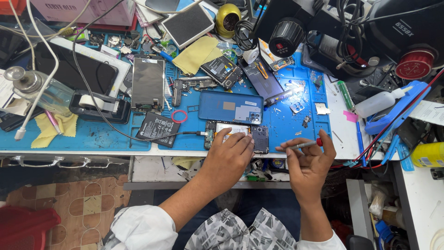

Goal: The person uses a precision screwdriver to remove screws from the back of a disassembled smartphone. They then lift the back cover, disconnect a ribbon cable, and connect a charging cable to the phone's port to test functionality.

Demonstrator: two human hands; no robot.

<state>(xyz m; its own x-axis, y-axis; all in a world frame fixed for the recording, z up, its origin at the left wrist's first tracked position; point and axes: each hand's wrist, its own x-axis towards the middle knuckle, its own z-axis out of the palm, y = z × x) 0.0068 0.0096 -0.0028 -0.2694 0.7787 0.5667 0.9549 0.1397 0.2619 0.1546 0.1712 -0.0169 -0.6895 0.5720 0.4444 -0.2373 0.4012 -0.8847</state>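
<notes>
An opened phone (257, 137) with its circuit boards bare lies at the near edge of the blue work mat (101, 136). My left hand (230, 157) rests flat on it, fingers over its middle. A black cable (185, 133) is plugged into the phone's left end. My right hand (309, 163) holds a thin metal screwdriver (304, 145) with a red cap, its tip pointing left, just right of the phone. The phone's blue back cover (229, 107) lies on the mat just behind.
A black battery (156, 128), a red ring (179, 115), a bare screen panel (147, 83), a tape dispenser (99, 106), a glass bottle (39, 90) and yellow cloths (196, 54) crowd the mat. Microscope gear (323, 28) and a white squeeze bottle (379, 103) stand at right.
</notes>
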